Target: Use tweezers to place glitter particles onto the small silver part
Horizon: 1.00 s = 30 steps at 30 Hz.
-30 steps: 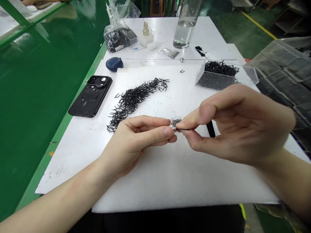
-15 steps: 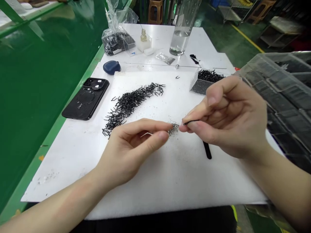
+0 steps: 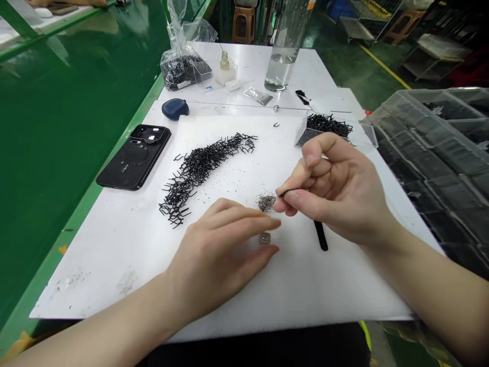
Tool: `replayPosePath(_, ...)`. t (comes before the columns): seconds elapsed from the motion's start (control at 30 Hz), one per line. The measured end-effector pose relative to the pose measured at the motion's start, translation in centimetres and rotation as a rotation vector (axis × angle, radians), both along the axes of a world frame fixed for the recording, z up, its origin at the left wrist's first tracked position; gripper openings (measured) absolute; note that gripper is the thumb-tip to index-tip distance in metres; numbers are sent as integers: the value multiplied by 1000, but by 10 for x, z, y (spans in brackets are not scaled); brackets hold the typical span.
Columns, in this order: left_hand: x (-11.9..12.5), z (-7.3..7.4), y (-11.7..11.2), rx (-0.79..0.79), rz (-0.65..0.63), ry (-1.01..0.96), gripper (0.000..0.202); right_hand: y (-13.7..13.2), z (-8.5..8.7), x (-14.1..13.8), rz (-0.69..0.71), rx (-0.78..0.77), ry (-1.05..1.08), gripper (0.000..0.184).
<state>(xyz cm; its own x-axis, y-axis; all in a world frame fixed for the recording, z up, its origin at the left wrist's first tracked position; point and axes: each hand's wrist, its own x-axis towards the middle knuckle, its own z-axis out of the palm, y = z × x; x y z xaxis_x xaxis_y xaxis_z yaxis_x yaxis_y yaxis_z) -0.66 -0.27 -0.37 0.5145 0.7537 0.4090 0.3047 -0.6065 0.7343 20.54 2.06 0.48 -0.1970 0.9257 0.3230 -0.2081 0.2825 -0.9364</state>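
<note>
The right hand is pinched, with thumb and forefinger closed on a short black wire. The left hand is half open, its fingers curved above a small metal cylinder that lies between fingertips and thumb; whether the cylinder is gripped cannot be told. A pile of black grit is located just above the left fingertips. A black strip is laid beside the right hand on a white foam sheet. A heap of bent black wires is placed toward the sheet's left side. Further out, a clear box of wires is set behind the right hand, and a phone is laid beyond the sheet's left edge.
</note>
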Motion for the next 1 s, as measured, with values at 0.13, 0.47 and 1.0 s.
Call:
replayPosePath(0.13, -3, 5, -6, -114, 64, -178, 49, -3, 2, -3, -53, -6, -10, 36)
replayPosePath(0.47, 1, 4, -4, -192, 47, -251, 56, -2, -2, -5, -65, 82, -17, 39)
replayPosePath(1.0, -10, 1, 1, -155, 63, -177, 50, -3, 1, -5, -80, 67, -101, 37)
